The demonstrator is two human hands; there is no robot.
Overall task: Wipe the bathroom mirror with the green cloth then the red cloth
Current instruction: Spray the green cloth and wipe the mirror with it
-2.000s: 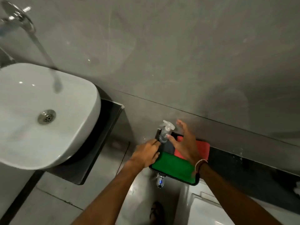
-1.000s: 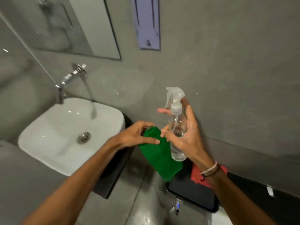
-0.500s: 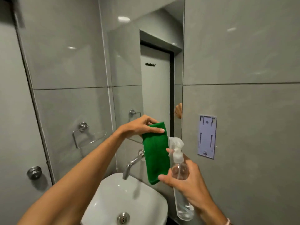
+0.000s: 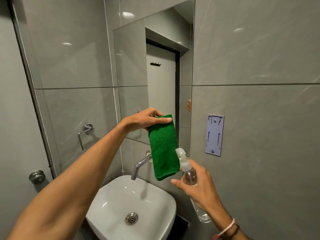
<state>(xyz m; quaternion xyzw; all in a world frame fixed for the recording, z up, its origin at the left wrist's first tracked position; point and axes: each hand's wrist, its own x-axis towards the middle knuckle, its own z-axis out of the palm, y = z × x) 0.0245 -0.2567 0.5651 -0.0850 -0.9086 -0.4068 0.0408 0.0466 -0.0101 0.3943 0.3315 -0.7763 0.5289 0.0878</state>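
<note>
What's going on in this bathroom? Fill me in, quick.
A person stands at the sink, facing the mirror. The left hand holds a folded green cloth up by its top edge, hanging in front of the mirror's lower part. The right hand grips a clear spray bottle, nozzle close to the cloth. No wiping shows yet, and the red cloth is out of view.

green cloth (image 4: 163,146): fuzzy terry | spray bottle (image 4: 189,176): clear plastic | faucet (image 4: 139,166): shiny metal

Plain green cloth (image 4: 163,146), clear spray bottle (image 4: 190,177), white basin (image 4: 155,201), grey wall tiles (image 4: 259,66), lilac wall bracket (image 4: 214,135)
</note>
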